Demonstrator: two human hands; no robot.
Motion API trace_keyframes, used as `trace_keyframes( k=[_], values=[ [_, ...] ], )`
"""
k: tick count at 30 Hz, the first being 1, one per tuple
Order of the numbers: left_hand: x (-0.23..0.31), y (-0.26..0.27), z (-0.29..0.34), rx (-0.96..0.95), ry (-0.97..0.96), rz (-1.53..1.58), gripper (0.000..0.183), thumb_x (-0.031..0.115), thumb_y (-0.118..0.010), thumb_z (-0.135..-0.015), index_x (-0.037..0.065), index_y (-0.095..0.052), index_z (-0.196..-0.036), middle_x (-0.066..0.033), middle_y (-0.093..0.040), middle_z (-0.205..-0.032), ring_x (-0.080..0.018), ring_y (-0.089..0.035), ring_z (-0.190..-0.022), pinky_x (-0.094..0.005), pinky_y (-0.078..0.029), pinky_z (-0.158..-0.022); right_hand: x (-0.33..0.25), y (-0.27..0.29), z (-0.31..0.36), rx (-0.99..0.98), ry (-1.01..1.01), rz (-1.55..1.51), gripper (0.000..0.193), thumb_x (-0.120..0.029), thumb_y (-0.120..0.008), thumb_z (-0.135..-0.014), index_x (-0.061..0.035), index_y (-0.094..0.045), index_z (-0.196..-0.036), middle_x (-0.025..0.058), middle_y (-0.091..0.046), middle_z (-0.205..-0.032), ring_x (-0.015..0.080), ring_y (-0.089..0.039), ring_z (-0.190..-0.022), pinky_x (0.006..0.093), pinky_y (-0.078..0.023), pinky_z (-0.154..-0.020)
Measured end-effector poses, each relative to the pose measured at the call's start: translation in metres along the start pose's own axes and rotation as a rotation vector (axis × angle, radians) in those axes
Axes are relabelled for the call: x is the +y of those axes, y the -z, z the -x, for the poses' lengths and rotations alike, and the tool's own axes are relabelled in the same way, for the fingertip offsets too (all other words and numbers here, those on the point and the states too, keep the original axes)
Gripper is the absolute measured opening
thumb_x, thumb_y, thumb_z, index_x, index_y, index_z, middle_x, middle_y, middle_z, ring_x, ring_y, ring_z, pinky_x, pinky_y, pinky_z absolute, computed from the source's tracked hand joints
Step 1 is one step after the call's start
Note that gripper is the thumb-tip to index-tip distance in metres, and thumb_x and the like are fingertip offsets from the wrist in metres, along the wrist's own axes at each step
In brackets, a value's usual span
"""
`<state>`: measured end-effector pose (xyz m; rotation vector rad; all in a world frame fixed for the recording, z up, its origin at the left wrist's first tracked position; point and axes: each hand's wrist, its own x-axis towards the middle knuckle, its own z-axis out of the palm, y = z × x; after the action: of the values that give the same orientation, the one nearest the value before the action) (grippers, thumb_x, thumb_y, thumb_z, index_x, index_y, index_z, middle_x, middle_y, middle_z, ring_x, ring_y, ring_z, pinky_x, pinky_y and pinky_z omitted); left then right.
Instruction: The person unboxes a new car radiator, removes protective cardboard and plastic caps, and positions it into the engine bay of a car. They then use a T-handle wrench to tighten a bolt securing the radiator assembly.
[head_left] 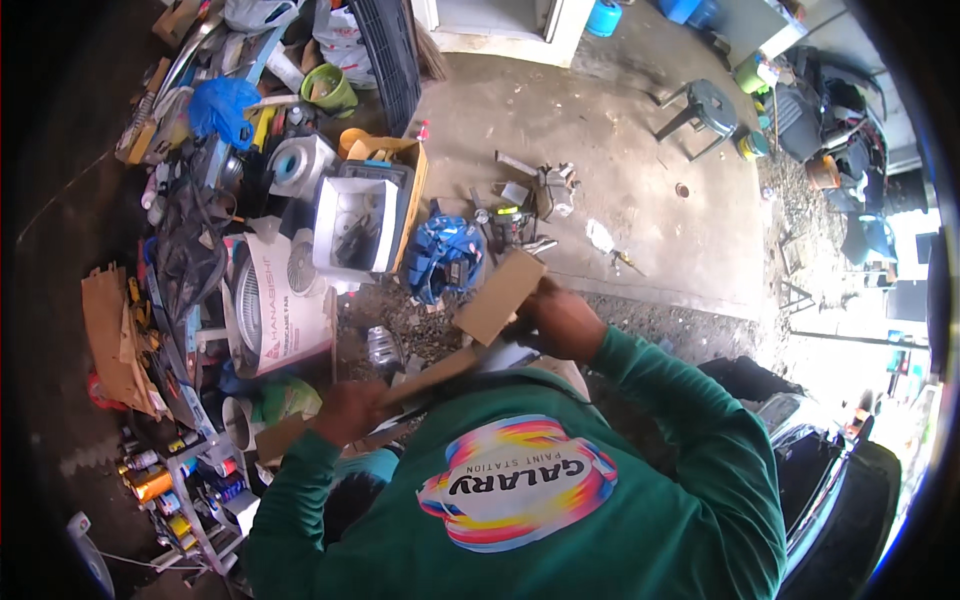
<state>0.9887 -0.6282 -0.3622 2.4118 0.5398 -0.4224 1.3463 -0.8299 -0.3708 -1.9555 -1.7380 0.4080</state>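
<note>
Close against my green shirt front, I hold a brown cardboard box point(500, 297) with flaps standing out, much of it hidden below my chest. My right hand point(565, 320) is closed on it beside the raised flap. At the other end, my left hand point(350, 410) grips the cardboard near a long narrow edge, slightly blurred. Another brown flap point(280, 440) shows beyond the left hand. Whatever is inside the box cannot be seen. On the ground ahead sits a blue tool bag point(445, 257), near the raised flap but apart from it.
Left of me stand a large fan carton point(278, 300), a white open box point(355, 225) and a metal rack point(200, 490) with cans. Power tools point(530, 205) lie on the concrete floor ahead. A dark stool point(703, 112) stands far right, and a dark vehicle part point(840, 510) near right.
</note>
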Motion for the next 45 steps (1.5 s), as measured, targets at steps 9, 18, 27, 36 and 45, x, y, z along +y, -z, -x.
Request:
trace_keyframes(
  k=[9,18,27,36,45],
  values=[
    [-0.042,-0.044,-0.028,-0.139,-0.100,-0.004,0.043,0.039,-0.077,-0.087,0.014,-0.071,-0.122,-0.0183,-0.073,-0.095,-0.0390,-0.072,-0.089,-0.0510,-0.057,-0.079,-0.015,-0.016,0.032,-0.203,0.164,-0.029,0.026,-0.013,-0.068,-0.082,-0.0129,-0.075,-0.106,0.0141,-0.071,-0.103,0.0373,-0.070,-0.094,0.0480,-0.059,-0.079],
    [0.056,-0.078,-0.119,-0.048,-0.408,0.209,0.094,0.042,-0.085,-0.077,0.003,-0.045,-0.152,-0.0241,-0.057,-0.142,-0.0410,-0.057,-0.128,-0.0499,-0.046,-0.108,-0.055,0.041,0.048,-0.303,-0.098,0.264,0.019,-0.011,-0.068,-0.077,-0.0070,-0.076,-0.093,0.0164,-0.073,-0.085,0.0356,-0.073,-0.078,0.0451,-0.059,-0.069],
    [0.107,-0.179,-0.178,0.453,-0.787,0.021,0.087,0.027,-0.083,-0.073,0.005,-0.046,-0.149,-0.0209,-0.053,-0.142,-0.0421,-0.058,-0.123,-0.0509,-0.051,-0.102,-0.087,0.104,0.130,-0.247,-0.483,0.208,0.019,-0.020,-0.070,-0.074,-0.0066,-0.071,-0.088,0.0176,-0.070,-0.084,0.0381,-0.069,-0.080,0.0477,-0.056,-0.073],
    [0.151,-0.166,-0.208,0.071,-0.426,-0.300,0.027,0.011,-0.057,-0.090,0.008,-0.065,-0.115,-0.0235,-0.073,-0.094,-0.0421,-0.072,-0.091,-0.0546,-0.057,-0.079,-0.150,0.061,0.332,0.030,-0.539,0.251,0.016,-0.018,-0.074,-0.073,-0.0069,-0.066,-0.082,0.0104,-0.067,-0.087,0.0313,-0.065,-0.090,0.0449,-0.056,-0.074],
    [0.306,-0.236,-0.221,0.033,-0.702,-0.507,0.022,0.014,-0.053,-0.091,0.004,-0.071,-0.100,-0.0229,-0.074,-0.094,-0.0440,-0.072,-0.091,-0.0547,-0.058,-0.081,-0.239,0.094,0.383,0.080,-0.392,0.240,0.020,-0.016,-0.073,-0.063,-0.0089,-0.062,-0.079,0.0077,-0.061,-0.078,0.0292,-0.062,-0.087,0.0417,-0.054,-0.071]
  ],
)
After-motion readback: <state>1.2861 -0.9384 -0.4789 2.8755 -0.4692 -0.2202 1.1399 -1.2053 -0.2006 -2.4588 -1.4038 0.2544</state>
